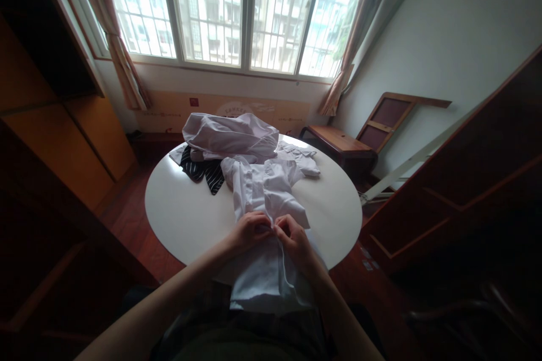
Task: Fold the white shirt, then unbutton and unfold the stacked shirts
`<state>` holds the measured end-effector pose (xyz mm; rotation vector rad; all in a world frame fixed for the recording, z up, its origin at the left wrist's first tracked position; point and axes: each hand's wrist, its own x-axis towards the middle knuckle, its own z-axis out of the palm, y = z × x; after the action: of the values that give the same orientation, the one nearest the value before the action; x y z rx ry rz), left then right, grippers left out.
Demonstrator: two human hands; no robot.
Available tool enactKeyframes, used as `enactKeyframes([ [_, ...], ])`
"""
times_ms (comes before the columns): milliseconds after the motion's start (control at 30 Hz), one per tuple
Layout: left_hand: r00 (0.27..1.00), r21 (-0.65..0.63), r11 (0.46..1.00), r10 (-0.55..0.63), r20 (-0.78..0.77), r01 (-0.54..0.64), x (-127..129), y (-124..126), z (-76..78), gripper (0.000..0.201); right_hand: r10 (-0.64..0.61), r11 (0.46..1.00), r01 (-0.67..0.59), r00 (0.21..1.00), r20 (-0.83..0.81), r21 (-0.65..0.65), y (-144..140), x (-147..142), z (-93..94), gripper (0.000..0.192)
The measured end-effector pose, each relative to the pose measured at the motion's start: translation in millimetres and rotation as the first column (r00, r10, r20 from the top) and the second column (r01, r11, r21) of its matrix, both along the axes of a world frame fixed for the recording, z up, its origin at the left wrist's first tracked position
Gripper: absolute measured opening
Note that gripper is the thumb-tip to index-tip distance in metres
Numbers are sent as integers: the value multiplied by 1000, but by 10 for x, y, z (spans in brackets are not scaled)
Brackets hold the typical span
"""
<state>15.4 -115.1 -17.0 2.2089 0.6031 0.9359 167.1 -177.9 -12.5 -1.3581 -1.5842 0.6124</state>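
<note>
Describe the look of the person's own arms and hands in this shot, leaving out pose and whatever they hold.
Both forearms are bare, with no sleeve reaching into view. The left hand and the right hand wear no gloves. No watch, bracelet or ring is visible, though the dim light makes small items hard to rule out.

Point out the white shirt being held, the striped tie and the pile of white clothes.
white shirt point(271, 186): head view, on its chest area, above the hands.
striped tie point(207, 174): head view, on the dark striped cloth's middle.
pile of white clothes point(231, 135): head view, on the crumpled top garment.
</note>
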Motion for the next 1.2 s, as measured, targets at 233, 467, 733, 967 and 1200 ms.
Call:
enactKeyframes([
  [233,998,-186,981,-54,33,60,-18,-23,91,22,-4,999,3,1000,22,40,-36,-6,38,10],
  [467,996,-218,972,-77,39,84,-33,-15,98,23,22,997,-24,999,30,68,-33,-5,31,9],
  [733,997,-266,962,-46,56,59,-33,-1,67,28,29,997,-31,999,30,68,-18,-9,16,10],
  [967,997,-264,962,-58,46,68,-45,11,70,24,39,996,-41,999,19,82,-19,-10,21,10],
  [1200,998,-222,974,-44,34,50,-38,-18,70,19,45,995,-47,999,16,87,-10,-9,13,11],
])
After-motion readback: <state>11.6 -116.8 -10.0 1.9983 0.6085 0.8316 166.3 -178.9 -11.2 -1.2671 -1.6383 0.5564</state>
